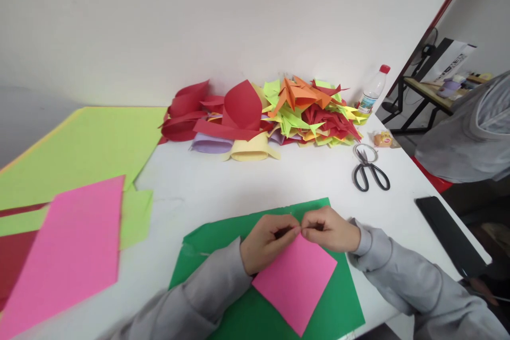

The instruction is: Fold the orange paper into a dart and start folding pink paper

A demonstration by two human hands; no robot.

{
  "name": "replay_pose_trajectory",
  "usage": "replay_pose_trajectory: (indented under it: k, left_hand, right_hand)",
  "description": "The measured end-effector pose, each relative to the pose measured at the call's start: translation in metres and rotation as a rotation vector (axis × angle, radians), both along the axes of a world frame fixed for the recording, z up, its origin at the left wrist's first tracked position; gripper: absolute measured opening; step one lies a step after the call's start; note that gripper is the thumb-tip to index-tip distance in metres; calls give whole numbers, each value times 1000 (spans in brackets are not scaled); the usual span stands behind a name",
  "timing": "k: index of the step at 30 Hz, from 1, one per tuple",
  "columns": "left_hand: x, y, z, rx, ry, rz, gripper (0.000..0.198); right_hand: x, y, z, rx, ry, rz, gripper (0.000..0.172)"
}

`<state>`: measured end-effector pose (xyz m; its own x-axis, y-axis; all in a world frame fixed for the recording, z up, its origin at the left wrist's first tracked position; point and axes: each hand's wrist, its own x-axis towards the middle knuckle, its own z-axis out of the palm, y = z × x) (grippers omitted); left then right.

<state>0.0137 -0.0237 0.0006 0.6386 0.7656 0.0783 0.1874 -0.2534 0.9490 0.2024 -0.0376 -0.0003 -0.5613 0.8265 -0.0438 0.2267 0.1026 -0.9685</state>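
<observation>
A square of pink paper lies turned like a diamond over a green sheet. At its far corner my left hand pinches the paper between thumb and fingers. Right beside it, my right hand pinches the same corner, the fingertips of both hands almost touching. The corner itself is hidden by my fingers. Whether the square is folded in layers I cannot tell.
Yellow-green sheets and a large pink sheet lie at left. Folded red paper pieces and orange ones are heaped by the wall. Black-handled scissors, a bottle and a black phone-like slab are at right.
</observation>
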Motion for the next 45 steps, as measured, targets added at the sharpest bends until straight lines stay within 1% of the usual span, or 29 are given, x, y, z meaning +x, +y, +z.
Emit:
replay_pose_trajectory:
  k: [3, 5, 10, 14, 16, 21, 23, 26, 28, 30, 33, 36, 38, 41, 43, 45]
  left_hand:
    - [0, -2, 1, -1, -4, 48, 30]
    - [-1, -2, 1, -10, -13, 111, 29]
    - [-6, -1, 0, -76, -42, 359, 30]
    - [-10, 3, 0, -114, -97, 500, 29]
    - [-12, 6, -1, -136, -127, 547, 29]
    - [-17, 12, -1, -195, -172, 629, 30]
    - [-18, 13, -2, -200, -177, 609, 30]
    - [-15, 10, -5, -215, -165, 484, 30]
    - [-11, 6, -6, -221, -146, 375, 31]
    - [-7, 3, -7, -211, -133, 276, 31]
    - [-2, 1, -5, -192, -147, 177, 30]
    - [-1, 3, -5, -145, -181, 99, 25]
    - [0, 4, -6, -106, -182, 43, 21]
    - [0, 6, -8, -77, -145, -32, 22]
    - [-2, 8, -8, -75, -122, -65, 23]
    - [-3, 9, -7, -94, -114, -81, 24]
  right_hand:
    - [0, 2, 0, -64, 33, 4, 16]
    - [2, 4, 1, -117, 60, -11, 16]
    - [10, 9, 3, -210, 137, -86, 18]
    - [17, 14, 1, -317, 210, -118, 18]
    - [22, 17, 0, -333, 247, -142, 18]
    - [32, 23, -4, -293, 337, -228, 19]
    - [34, 25, -4, -277, 360, -264, 22]
    - [30, 23, -1, -259, 361, -283, 26]
    - [24, 19, 2, -236, 296, -231, 29]
    - [17, 13, 6, -200, 186, -130, 32]
    - [10, 6, 10, -141, 41, -10, 38]
    - [9, 5, 9, -92, -31, 37, 39]
    - [9, 5, 9, -58, -57, 80, 36]
    - [9, 5, 8, -12, -96, 144, 31]
    - [9, 5, 8, -17, -104, 156, 30]
    - [9, 6, 8, -60, -87, 140, 30]
